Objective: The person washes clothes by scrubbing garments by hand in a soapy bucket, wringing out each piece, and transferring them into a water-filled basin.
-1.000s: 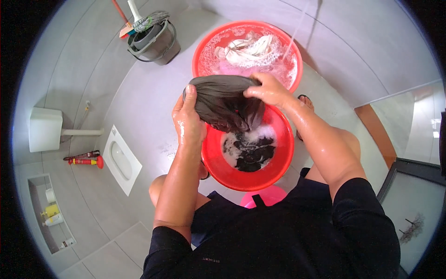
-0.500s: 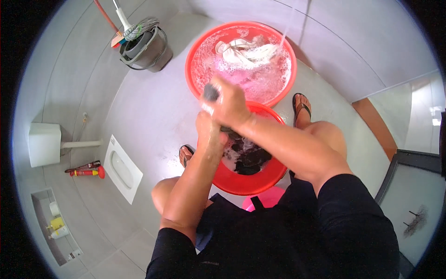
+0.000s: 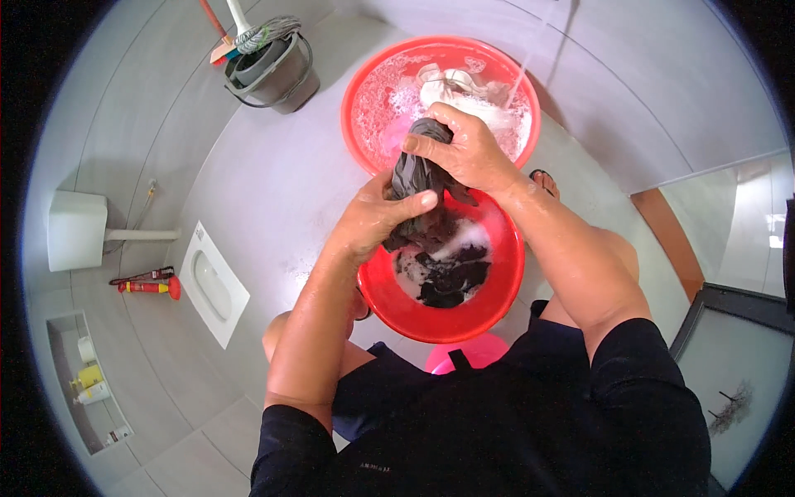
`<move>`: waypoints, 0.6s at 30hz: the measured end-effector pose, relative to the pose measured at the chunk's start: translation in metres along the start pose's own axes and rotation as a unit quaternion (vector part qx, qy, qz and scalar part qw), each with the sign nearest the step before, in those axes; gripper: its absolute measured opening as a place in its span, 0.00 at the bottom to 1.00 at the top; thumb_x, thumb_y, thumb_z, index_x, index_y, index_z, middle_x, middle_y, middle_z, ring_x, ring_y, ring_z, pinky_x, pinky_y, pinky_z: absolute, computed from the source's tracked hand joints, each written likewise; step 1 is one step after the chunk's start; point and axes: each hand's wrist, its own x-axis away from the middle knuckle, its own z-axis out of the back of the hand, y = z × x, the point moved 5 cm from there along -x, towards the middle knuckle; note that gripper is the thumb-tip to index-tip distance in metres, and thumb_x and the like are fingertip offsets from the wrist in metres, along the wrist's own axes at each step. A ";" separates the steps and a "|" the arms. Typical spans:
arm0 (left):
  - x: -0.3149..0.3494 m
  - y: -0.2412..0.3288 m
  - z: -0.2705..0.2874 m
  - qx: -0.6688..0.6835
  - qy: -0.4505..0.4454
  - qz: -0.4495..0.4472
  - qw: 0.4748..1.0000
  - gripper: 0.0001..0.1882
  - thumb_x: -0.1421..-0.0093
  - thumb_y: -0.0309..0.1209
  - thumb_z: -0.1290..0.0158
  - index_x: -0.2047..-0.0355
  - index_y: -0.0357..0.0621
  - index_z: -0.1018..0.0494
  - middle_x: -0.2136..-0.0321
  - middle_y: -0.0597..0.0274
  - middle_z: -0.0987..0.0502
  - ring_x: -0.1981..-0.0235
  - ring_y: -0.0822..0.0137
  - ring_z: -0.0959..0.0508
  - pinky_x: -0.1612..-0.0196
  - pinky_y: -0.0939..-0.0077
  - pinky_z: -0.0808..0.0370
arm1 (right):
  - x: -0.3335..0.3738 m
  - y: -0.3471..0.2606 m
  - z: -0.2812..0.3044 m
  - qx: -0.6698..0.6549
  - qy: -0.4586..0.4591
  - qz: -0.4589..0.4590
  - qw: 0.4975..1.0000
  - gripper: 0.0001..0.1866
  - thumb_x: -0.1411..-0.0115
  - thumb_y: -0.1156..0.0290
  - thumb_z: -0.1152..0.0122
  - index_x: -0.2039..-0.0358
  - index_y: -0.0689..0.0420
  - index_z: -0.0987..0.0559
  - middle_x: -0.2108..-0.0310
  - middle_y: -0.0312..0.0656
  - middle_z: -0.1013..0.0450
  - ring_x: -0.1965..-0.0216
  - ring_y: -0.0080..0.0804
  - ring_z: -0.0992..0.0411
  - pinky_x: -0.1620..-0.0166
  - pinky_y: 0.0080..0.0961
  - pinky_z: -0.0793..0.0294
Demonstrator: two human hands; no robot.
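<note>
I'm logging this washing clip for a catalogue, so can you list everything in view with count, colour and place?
Dark garment: one, grey-black, wrung between both hands above the near basin.
Near basin: one, red, holds suds and dark cloth.
Far basin: one, red, foamy water with pale laundry.
Bucket: one, dark grey, upper left, with a mop head.
Squat toilet: one, white, set in the floor at left.
Cistern: one, white, far left.
Plunger: one, red, beside the toilet.
Bottles: a few, yellow and white, in a wall niche lower left.
Stool: one, pink, under the person.
Left hand: grips the garment low.
Right hand: grips it on top.
</note>
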 end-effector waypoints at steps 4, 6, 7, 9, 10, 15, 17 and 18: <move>0.004 0.005 0.013 0.047 0.057 0.001 0.997 0.23 0.42 0.39 0.34 0.54 0.32 0.23 0.64 0.60 0.19 0.64 0.69 0.20 0.54 0.73 0.23 | 0.010 -0.004 0.014 0.028 -0.082 -0.009 0.996 0.20 0.46 0.57 0.25 0.67 0.59 0.25 0.73 0.33 0.31 0.69 0.19 0.35 0.65 0.23 0.32; 0.009 0.016 0.030 0.079 0.122 -0.062 0.987 0.20 0.37 0.40 0.38 0.57 0.33 0.21 0.66 0.62 0.18 0.66 0.71 0.20 0.56 0.73 0.23 | 0.015 0.015 0.021 0.206 -0.194 -0.010 0.959 0.19 0.49 0.62 0.25 0.62 0.58 0.22 0.72 0.37 0.27 0.68 0.23 0.31 0.63 0.26 0.30; 0.015 0.020 0.041 0.052 0.149 -0.087 0.984 0.20 0.37 0.41 0.39 0.57 0.33 0.21 0.66 0.62 0.18 0.66 0.71 0.20 0.57 0.73 0.23 | 0.020 0.030 0.025 0.337 -0.239 -0.079 0.907 0.19 0.50 0.68 0.28 0.57 0.58 0.21 0.70 0.42 0.23 0.66 0.28 0.26 0.60 0.30 0.28; 0.024 0.027 0.050 0.030 0.199 -0.157 0.967 0.22 0.35 0.43 0.41 0.58 0.32 0.22 0.66 0.61 0.19 0.65 0.70 0.21 0.58 0.73 0.24 | 0.024 0.041 0.035 0.264 -0.198 -0.128 0.935 0.18 0.50 0.69 0.29 0.58 0.58 0.20 0.70 0.42 0.22 0.65 0.29 0.25 0.59 0.31 0.27; 0.024 0.026 0.048 0.031 0.201 -0.158 0.966 0.22 0.35 0.43 0.41 0.58 0.32 0.22 0.66 0.61 0.19 0.65 0.70 0.21 0.58 0.73 0.24 | 0.025 0.047 0.040 0.190 -0.156 -0.176 0.953 0.17 0.50 0.70 0.30 0.58 0.59 0.20 0.70 0.43 0.21 0.63 0.30 0.23 0.59 0.32 0.26; -0.016 -0.011 0.039 0.331 0.131 -0.076 0.931 0.24 0.30 0.45 0.51 0.51 0.32 0.26 0.58 0.52 0.20 0.58 0.60 0.19 0.52 0.64 0.22 | 0.018 0.006 0.004 -0.409 -0.032 -0.195 0.891 0.19 0.43 0.78 0.45 0.50 0.69 0.25 0.54 0.47 0.22 0.52 0.35 0.23 0.45 0.32 0.25; -0.028 -0.017 0.020 0.410 0.107 -0.042 0.905 0.23 0.29 0.47 0.53 0.54 0.35 0.25 0.60 0.54 0.20 0.60 0.61 0.19 0.54 0.63 0.22 | 0.017 -0.014 -0.025 -0.285 0.027 -0.123 0.950 0.14 0.39 0.73 0.44 0.55 0.66 0.22 0.58 0.41 0.22 0.58 0.32 0.24 0.49 0.29 0.26; -0.030 -0.019 0.020 0.428 0.127 -0.043 0.894 0.23 0.29 0.48 0.54 0.56 0.38 0.25 0.63 0.57 0.20 0.62 0.62 0.20 0.56 0.63 0.22 | 0.024 -0.024 -0.043 -0.161 0.038 -0.097 0.981 0.13 0.39 0.72 0.43 0.57 0.64 0.21 0.61 0.40 0.23 0.61 0.30 0.25 0.52 0.27 0.27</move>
